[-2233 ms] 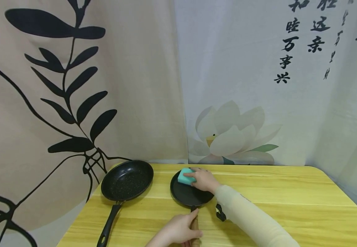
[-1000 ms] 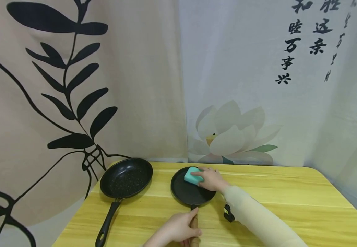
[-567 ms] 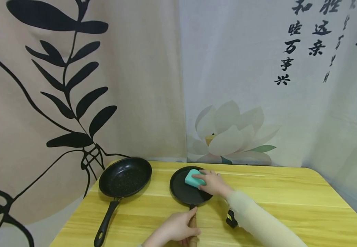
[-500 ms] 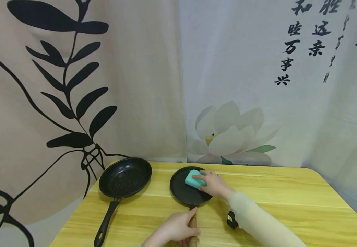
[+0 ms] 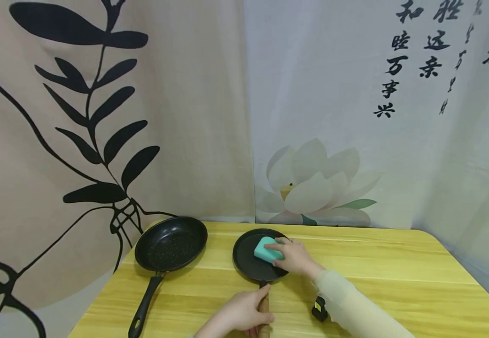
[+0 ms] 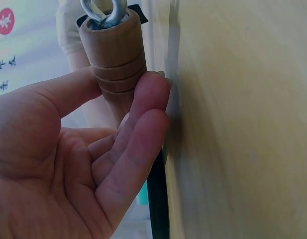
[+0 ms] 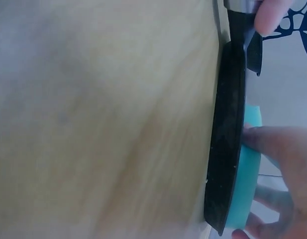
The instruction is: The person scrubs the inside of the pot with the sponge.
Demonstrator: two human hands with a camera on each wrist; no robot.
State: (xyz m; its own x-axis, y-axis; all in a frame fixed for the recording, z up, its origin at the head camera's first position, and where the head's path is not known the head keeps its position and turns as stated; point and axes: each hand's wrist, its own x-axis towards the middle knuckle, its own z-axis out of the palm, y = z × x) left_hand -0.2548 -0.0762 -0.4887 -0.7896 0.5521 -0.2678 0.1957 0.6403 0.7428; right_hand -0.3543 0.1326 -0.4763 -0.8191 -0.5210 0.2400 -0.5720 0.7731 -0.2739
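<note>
A small, shallow black frying pan [image 5: 248, 270] rests on the table in the head view. My left hand [image 5: 244, 310] grips its wooden handle [image 6: 113, 50], thumb on one side and fingers curled on the other; a metal hanging ring [image 6: 106, 15] shows at the handle's end. In my right hand [image 5: 297, 258] is a turquoise sponge [image 5: 265, 250], pinched between thumb and fingers over the right half of the pan. Seen in the right wrist view, the sponge stands just above the pan's rim [image 7: 226, 129], with fingers at its sides.
To the left, a larger speckled black frying pan [image 5: 172, 246] lies with its black handle pointing toward me. The wooden table [image 5: 396, 272] reaches back to a printed curtain [image 5: 202, 117]. A black device [image 5: 319, 309] is at the right wrist.
The sponge and right hand have moved across the pan toward the right and slightly nearer me. The left hand keeps its grip on the handle.
</note>
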